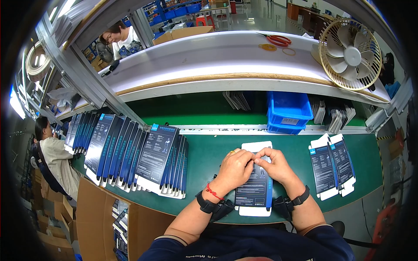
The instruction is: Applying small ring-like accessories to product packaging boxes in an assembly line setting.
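A flattened dark blue and white carton (251,196) lies on the green table in front of me, its white flaps pointing away and toward me. Over its far half, my left hand (236,168) and my right hand (275,163) meet with thumbs and forefingers pinched together. Whatever is between the fingertips is too small or hidden to name. To the right lie two similar flat cartons (333,165), side by side with white flaps out. A long overlapping row of cartons (156,152) leans at the left of the table.
A large cardboard box (98,213) with cartons inside stands at lower left. Blue bins (287,106) and paper stacks (337,117) sit under the shelf. On the shelf are red scissors (278,40), yellow rings (267,47) and a fan (352,55). Co-workers (56,152) are nearby.
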